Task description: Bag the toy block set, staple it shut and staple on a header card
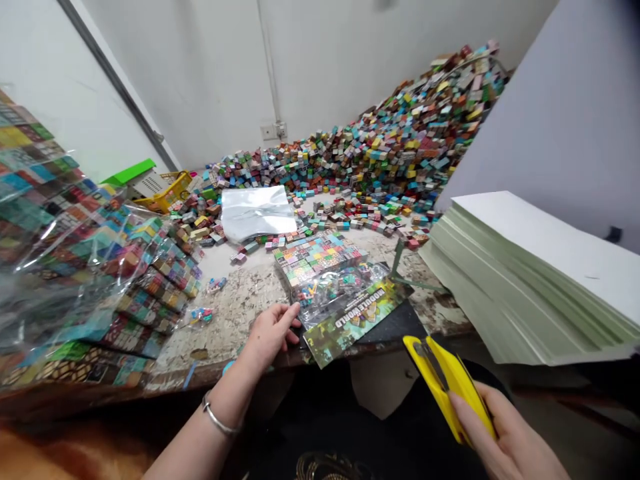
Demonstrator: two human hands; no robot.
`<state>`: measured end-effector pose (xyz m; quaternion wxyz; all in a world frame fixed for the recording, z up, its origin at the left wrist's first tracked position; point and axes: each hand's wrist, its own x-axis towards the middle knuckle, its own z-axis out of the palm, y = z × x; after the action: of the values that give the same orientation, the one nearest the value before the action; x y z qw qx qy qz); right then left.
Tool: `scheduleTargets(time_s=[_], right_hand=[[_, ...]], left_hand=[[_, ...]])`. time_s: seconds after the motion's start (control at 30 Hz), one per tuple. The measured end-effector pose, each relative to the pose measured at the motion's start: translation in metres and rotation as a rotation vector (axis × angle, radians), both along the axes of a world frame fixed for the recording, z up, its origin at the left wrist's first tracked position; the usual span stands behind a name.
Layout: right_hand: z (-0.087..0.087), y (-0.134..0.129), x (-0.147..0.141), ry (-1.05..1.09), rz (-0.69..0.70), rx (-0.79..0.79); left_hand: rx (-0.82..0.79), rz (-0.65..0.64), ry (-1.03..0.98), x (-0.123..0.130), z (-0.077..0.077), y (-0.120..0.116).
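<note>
My right hand [505, 427] is wrapped round a yellow stapler [450, 387], its jaw end pointing up and left, in front of the table edge. My left hand [273, 333] rests at the table's edge, fingers loosely curled and thumb apart from them. The thumb tip meets the left side of a clear plastic bag [333, 293]; whether it presses on it is hard to see. Small colourful pieces show inside the bag. A printed header card [355, 320] reading "MODULE WORLD" lies along its near side. Directly behind sits a flat block of patterned cubes [320, 257].
Loose small cubes [400, 147] are heaped along the wall. Clear plastic sheets [259, 212] lie before them. Wrapped cube blocks [150, 287] are piled at left, near small bagged pieces [201, 315]. A yellow basket [167, 193] stands behind. A tall paper stack [530, 287] is at right.
</note>
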<state>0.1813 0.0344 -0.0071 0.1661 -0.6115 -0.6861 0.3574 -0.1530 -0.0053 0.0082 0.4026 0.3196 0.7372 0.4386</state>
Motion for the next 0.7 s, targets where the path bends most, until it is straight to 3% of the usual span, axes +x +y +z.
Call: scheduleTargets(time_s=[0.17, 0.27, 0.4, 0.57, 0.63, 0.7], right_hand=[[0.019, 0.058, -0.014, -0.286, -0.025, 0.248], [0.016, 0.087, -0.023, -0.504, -0.033, 0.344], [0.011, 0.108, -0.035, -0.591, -0.042, 0.379], [0.013, 0.093, -0.038, -0.567, -0.068, 0.488], [0.015, 0.068, -0.040, -0.386, -0.002, 0.485], [0.015, 0.037, -0.046, -0.131, 0.154, 0.339]], left_hand=[[0.017, -0.022, -0.066, 0.007, -0.001, 0.012], [0.032, -0.018, -0.117, 0.009, -0.004, 0.015], [0.015, -0.027, -0.194, 0.006, -0.005, 0.018], [-0.034, -0.077, -0.261, 0.002, -0.004, 0.021], [-0.046, -0.092, -0.275, 0.003, -0.003, 0.022], [-0.050, -0.102, -0.284, 0.007, -0.002, 0.023]])
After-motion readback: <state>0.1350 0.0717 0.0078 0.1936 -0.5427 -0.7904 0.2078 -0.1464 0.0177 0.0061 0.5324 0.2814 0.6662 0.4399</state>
